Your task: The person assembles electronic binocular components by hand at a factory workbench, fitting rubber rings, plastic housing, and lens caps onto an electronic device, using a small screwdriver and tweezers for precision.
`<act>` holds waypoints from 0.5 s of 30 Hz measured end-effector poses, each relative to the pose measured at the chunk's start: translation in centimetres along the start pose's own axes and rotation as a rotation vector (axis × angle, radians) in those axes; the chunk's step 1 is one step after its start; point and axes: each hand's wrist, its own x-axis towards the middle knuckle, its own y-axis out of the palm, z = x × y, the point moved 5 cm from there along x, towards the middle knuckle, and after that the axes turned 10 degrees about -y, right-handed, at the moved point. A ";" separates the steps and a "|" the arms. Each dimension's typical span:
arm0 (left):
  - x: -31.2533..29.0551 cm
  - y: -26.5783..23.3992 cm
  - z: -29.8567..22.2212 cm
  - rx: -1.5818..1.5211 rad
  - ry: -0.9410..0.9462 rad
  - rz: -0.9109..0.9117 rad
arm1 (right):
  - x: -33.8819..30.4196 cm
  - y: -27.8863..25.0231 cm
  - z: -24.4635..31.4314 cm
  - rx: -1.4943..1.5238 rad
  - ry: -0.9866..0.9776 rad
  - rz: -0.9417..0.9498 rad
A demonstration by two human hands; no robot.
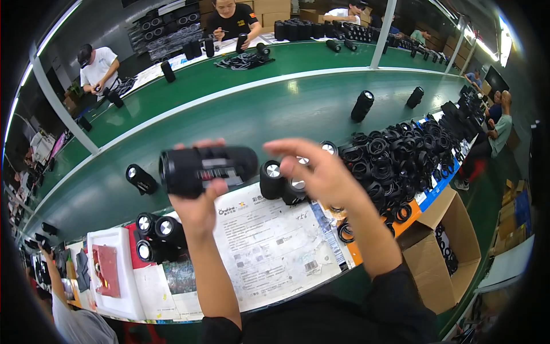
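We hold a black speaker point(207, 167) up in the air with our left hand point(197, 203). It is shaped like a tube and lies sideways, above the near edge of the green belt point(275, 114). Our left fingers wrap round it from below, and the thumb presses on its front, so the hand is squeezed tight on the speaker.

Our right hand point(321, 172) is up beside it, just to the right, not touching the speaker. Its fingers are bent and a little spread. We cannot tell if it pinches something small.

Under our hands lies a big white paper sheet point(269, 241) along the near edge of the work table. More black speakers point(156, 235) stand on end at the left of the sheet. Two more stand behind our right hand point(272, 179). A big heap of black rings point(401, 155) fills the right end of the table. An open brown box point(441, 246) sits below that right end. A white tray point(114, 275) lies at the near left corner.
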 end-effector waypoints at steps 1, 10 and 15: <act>2.4 -1.1 -0.1 0.168 0.038 -0.015 | 1.7 -2.5 -0.4 -0.205 -0.070 0.005; 13.7 -10.5 19.7 1.119 -0.217 0.005 | 5.7 -6.1 -8.8 -0.667 0.139 1.001; 14.7 -11.4 21.8 0.967 -0.317 0.027 | 5.8 -4.0 -9.4 -0.727 0.256 1.137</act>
